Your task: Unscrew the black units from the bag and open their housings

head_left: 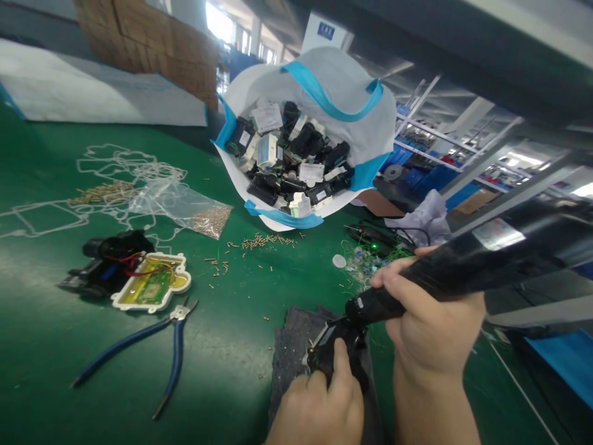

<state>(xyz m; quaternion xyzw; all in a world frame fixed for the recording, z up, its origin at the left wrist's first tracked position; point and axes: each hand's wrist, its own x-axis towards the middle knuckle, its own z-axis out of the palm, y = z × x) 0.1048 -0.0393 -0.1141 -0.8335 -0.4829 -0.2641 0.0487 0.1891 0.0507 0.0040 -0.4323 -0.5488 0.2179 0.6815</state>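
My right hand point(430, 321) is wrapped round the front of a black electric screwdriver point(491, 259) that slants down from the upper right. Its tip end meets a black plastic housing point(331, 343), which lies on a dark grey pad point(288, 352). My left hand point(319, 411) holds that housing down, index finger stretched over its top and the other fingers curled at its near side. The screwdriver's nose hides the exact contact point, and the left thumb is out of sight.
Blue-handled cutting pliers point(175, 327) lie left, near an opened black unit point(111, 266) with a white-framed circuit board point(152, 284). Loose screws point(264, 241), a screw bag point(208, 219) and white gaskets point(125, 164) lie behind. A white bag point(324, 74) holds several units.
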